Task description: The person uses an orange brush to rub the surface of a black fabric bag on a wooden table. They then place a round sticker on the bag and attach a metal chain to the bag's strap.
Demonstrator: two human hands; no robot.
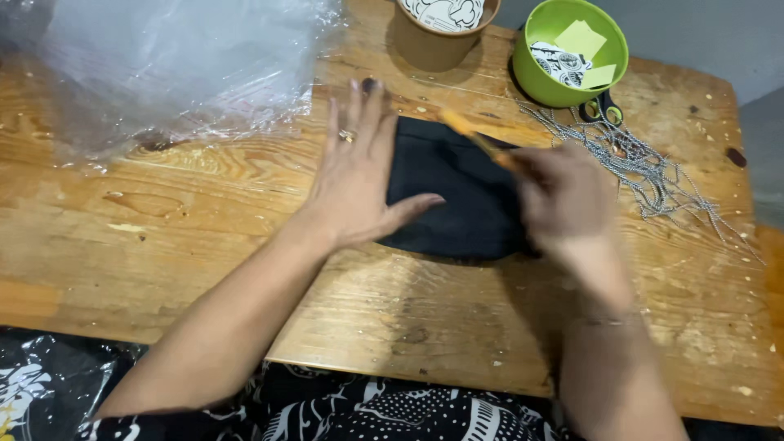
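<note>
A piece of black fabric (pixel 457 188) lies flat on the wooden table (pixel 163 237). My left hand (pixel 355 167), with a ring on one finger, presses flat on the fabric's left edge, fingers spread. My right hand (pixel 563 196) is blurred over the fabric's right side and holds a thin orange stick-like tool (pixel 478 139) that points up and left across the cloth.
A crumpled clear plastic sheet (pixel 171 65) covers the table's far left. At the back stand a brown paper cup (pixel 441 28) and a green bowl (pixel 616 57) with paper cut-outs. Scissors (pixel 604 106) and tangled metal chains (pixel 653 167) lie at the right.
</note>
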